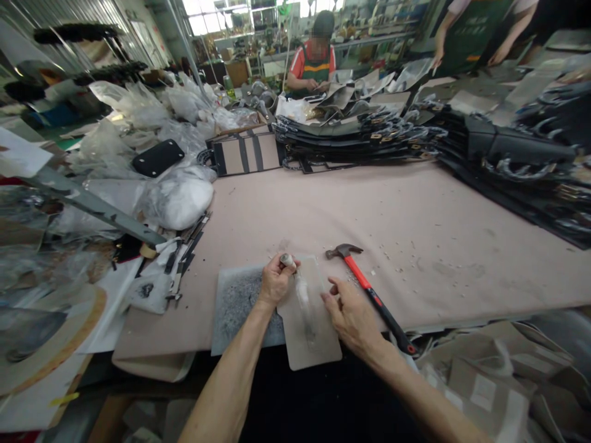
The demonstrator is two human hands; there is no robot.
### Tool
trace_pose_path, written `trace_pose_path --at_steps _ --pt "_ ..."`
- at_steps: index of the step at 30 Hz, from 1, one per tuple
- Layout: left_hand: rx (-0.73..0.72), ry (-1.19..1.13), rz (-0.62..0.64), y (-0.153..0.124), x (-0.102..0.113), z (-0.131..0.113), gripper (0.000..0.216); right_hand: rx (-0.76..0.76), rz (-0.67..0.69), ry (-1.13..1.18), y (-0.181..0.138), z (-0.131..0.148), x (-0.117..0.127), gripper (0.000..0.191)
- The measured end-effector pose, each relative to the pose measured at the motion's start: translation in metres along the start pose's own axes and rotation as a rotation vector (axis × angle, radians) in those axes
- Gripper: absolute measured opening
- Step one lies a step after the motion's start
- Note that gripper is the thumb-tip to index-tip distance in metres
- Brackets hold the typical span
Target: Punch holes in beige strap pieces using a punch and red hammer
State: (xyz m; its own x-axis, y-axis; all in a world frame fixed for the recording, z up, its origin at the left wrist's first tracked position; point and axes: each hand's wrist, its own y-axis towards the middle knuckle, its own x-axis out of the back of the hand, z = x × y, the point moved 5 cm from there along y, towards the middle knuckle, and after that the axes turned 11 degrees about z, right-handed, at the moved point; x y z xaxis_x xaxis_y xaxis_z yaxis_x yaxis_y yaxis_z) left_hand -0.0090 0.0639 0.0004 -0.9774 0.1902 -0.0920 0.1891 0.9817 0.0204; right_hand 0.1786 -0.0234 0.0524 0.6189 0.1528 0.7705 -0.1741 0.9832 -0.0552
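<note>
Head view: left hand [274, 282] grips punch [288, 261]; right hand [351, 315] steadies panel [308, 326].

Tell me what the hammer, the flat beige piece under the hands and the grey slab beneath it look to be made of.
Hammer: dark, dull metal claw head; the handle looks like red plastic or fibreglass ending in a black rubbery grip. Beige piece: thin, matte sheet with rounded corners, probably leather or faux leather. Grey slab: speckled and flat, likely stone or a scarred cutting pad. The left hand grips a small pale tool, its material unclear.

Two bare forearms, sleeveless to the frame edge; hands [276, 282] ungloved, ringless
</note>
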Motion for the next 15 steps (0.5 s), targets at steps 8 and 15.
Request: trace_pose_path --at_steps 8,15 --pt "0.016 0.046 0.007 0.0 -0.001 0.0 0.029 -0.219 0.007 -0.483 -0.01 -0.086 0.03 0.026" --pt "0.006 0.172 0.049 0.0 -0.003 -0.002 0.021 -0.332 0.143 -0.201 -0.01 -0.104 0.024 0.006"
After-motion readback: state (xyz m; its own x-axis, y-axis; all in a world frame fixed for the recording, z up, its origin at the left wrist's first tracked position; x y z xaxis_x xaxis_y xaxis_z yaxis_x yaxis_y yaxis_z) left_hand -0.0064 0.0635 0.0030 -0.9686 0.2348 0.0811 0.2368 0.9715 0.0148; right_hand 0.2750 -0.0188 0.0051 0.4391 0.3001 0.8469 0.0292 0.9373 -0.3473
